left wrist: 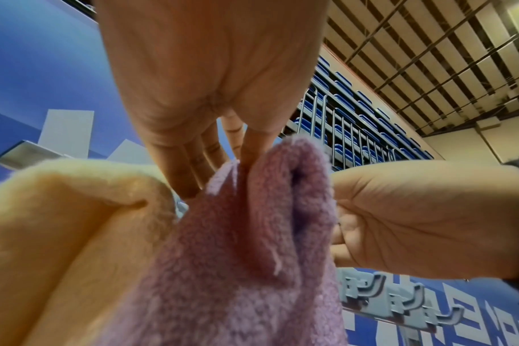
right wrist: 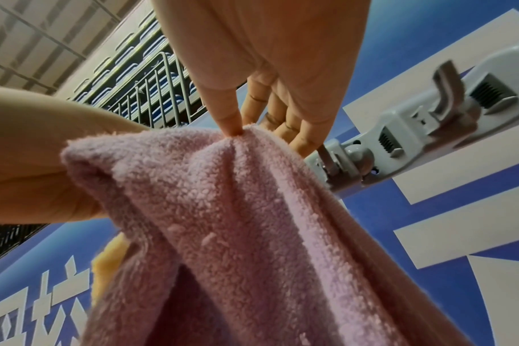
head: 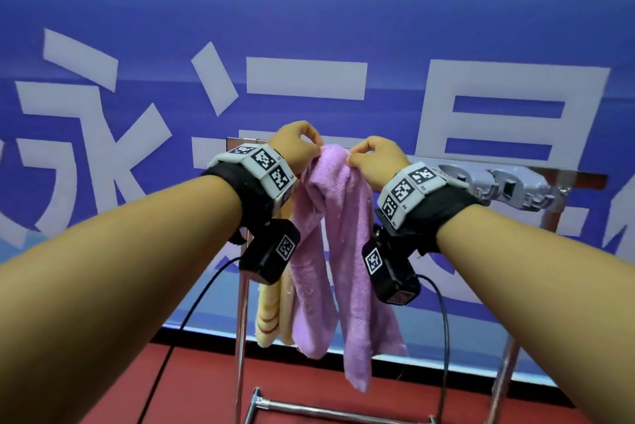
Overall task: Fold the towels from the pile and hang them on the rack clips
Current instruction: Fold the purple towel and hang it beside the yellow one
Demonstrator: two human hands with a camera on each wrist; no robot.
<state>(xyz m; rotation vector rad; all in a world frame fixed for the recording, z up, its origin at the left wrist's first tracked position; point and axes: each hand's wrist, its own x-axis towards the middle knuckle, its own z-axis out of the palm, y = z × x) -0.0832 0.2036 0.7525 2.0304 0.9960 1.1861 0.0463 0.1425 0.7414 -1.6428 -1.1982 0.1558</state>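
A purple towel [head: 330,234] hangs bunched at the top bar of a metal rack [head: 570,176], its ends trailing down. My left hand [head: 299,145] pinches its upper edge from the left, thumb and fingers [left wrist: 252,149] on the fold. My right hand [head: 371,157] pinches the same edge from the right, thumb tip [right wrist: 231,128] pressed into the purple towel [right wrist: 237,210]. A yellow striped towel [head: 271,317] hangs just left of it, behind my left wrist. Grey clips [head: 508,188] sit along the bar to the right, also seen as grey clips [right wrist: 400,140] beside my right fingers.
A blue banner [head: 309,45] with large white characters stands close behind the rack. The rack's chrome legs [head: 240,337] and a low crossbar [head: 309,410] stand on a red floor. Black cables [head: 192,310] hang from both wrist cameras.
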